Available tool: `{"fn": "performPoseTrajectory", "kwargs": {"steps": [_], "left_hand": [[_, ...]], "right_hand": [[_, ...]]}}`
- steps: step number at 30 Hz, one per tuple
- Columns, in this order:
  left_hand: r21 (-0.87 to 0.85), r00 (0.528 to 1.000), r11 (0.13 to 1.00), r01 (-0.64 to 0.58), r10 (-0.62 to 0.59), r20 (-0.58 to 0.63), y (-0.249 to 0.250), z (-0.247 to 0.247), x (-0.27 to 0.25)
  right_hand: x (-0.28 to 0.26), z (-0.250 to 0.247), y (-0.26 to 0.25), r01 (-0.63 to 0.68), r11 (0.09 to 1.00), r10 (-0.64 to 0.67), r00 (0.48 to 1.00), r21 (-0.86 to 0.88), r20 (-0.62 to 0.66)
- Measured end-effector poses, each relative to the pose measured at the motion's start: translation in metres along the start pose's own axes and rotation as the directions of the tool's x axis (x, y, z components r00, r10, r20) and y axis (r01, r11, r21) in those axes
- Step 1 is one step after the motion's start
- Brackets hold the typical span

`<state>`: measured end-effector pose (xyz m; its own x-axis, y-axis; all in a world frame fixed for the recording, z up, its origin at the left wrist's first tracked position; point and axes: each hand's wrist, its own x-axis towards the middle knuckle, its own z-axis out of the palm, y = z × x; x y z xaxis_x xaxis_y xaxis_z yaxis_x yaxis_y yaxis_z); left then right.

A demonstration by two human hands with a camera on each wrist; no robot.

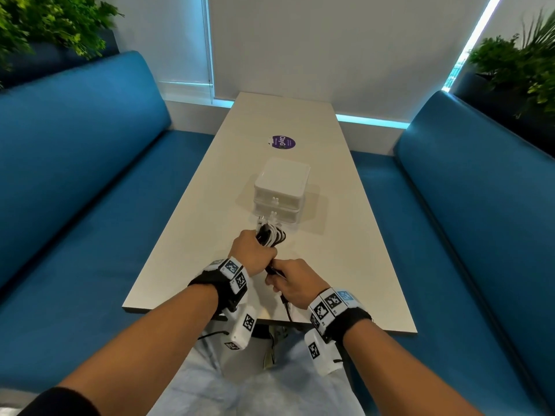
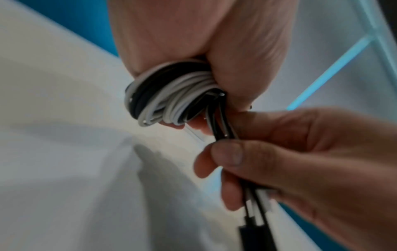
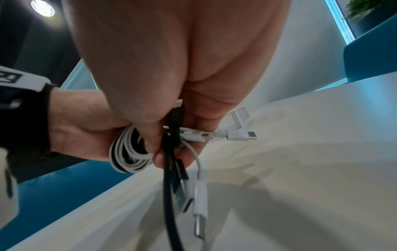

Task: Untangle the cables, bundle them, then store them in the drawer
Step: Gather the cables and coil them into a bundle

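Observation:
My left hand (image 1: 253, 250) grips a coiled bundle of black and white cables (image 1: 270, 235) just above the table, in front of the drawer unit. In the left wrist view the coil (image 2: 167, 95) bulges out below my curled fingers. My right hand (image 1: 289, 280) pinches the loose cable ends (image 2: 255, 200) right behind the coil. Their plugs, white (image 3: 200, 197) and black, hang below that hand, and white connector tips (image 3: 238, 135) stick out sideways. The white two-drawer unit (image 1: 280, 190) stands mid-table with both drawers closed.
The long white table (image 1: 195, 235) runs between two blue benches (image 1: 75, 175). A purple round sticker (image 1: 281, 142) lies beyond the drawer unit. Plants stand at both back corners. A black cable (image 1: 286, 309) trails off the near table edge.

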<state>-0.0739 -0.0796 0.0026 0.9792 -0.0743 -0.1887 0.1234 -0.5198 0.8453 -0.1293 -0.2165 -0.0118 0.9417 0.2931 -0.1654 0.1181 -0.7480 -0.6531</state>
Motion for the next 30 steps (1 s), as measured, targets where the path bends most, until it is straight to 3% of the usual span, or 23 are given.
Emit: {"fn": "performPoseTrajectory", "kwargs": {"steps": [4, 9, 11, 13, 17, 20, 24, 26, 28, 30], "left_hand": [[0.226, 0.987, 0.963, -0.149, 0.129, 0.100, 0.000, 0.001, -0.002], [0.264, 0.987, 0.960, -0.096, 0.056, 0.153, -0.004, -0.001, -0.002], [0.155, 0.982, 0.984, -0.090, 0.062, 0.176, -0.001, -0.001, -0.003], [-0.070, 0.970, 0.994, -0.083, 0.097, 0.223, 0.006, 0.000, -0.006], [-0.306, 0.974, 0.947, -0.092, 0.149, 0.169, 0.020, -0.007, -0.008], [-0.425, 0.983, 0.904, -0.048, 0.119, 0.141, 0.022, -0.011, -0.003], [-0.458, 0.986, 0.888, -0.040, 0.109, 0.127, 0.019, -0.015, 0.000], [-0.463, 0.990, 0.886, -0.019, 0.080, 0.113, 0.015, -0.017, 0.002], [-0.419, 0.992, 0.908, -0.019, 0.070, 0.106, 0.010, -0.019, 0.004], [-0.308, 0.987, 0.949, -0.065, 0.107, 0.123, 0.008, -0.021, 0.005]], "right_hand": [[-0.002, 0.000, 0.005, -0.041, 0.999, 0.041, 0.999, -0.032, 0.014], [-0.004, 0.008, 0.010, 0.001, 0.999, -0.001, 1.000, -0.049, -0.003], [-0.001, 0.014, 0.014, -0.010, 1.000, 0.009, 1.000, -0.014, -0.009], [0.000, 0.017, 0.016, -0.060, 0.998, 0.060, 0.998, 0.015, -0.010], [-0.004, 0.007, 0.006, -0.124, 0.924, 0.122, 0.992, 0.362, 0.030], [-0.006, -0.003, 0.000, -0.107, 0.888, 0.082, 0.994, 0.448, 0.073], [-0.014, -0.001, 0.000, -0.219, 0.760, 0.077, 0.965, 0.612, 0.250], [-0.017, 0.002, -0.001, -0.217, 0.727, 0.053, 0.964, 0.651, 0.262], [-0.017, 0.005, -0.003, -0.219, 0.740, 0.055, 0.962, 0.636, 0.267], [-0.015, 0.005, -0.003, -0.192, 0.816, 0.071, 0.970, 0.546, 0.235]]}}
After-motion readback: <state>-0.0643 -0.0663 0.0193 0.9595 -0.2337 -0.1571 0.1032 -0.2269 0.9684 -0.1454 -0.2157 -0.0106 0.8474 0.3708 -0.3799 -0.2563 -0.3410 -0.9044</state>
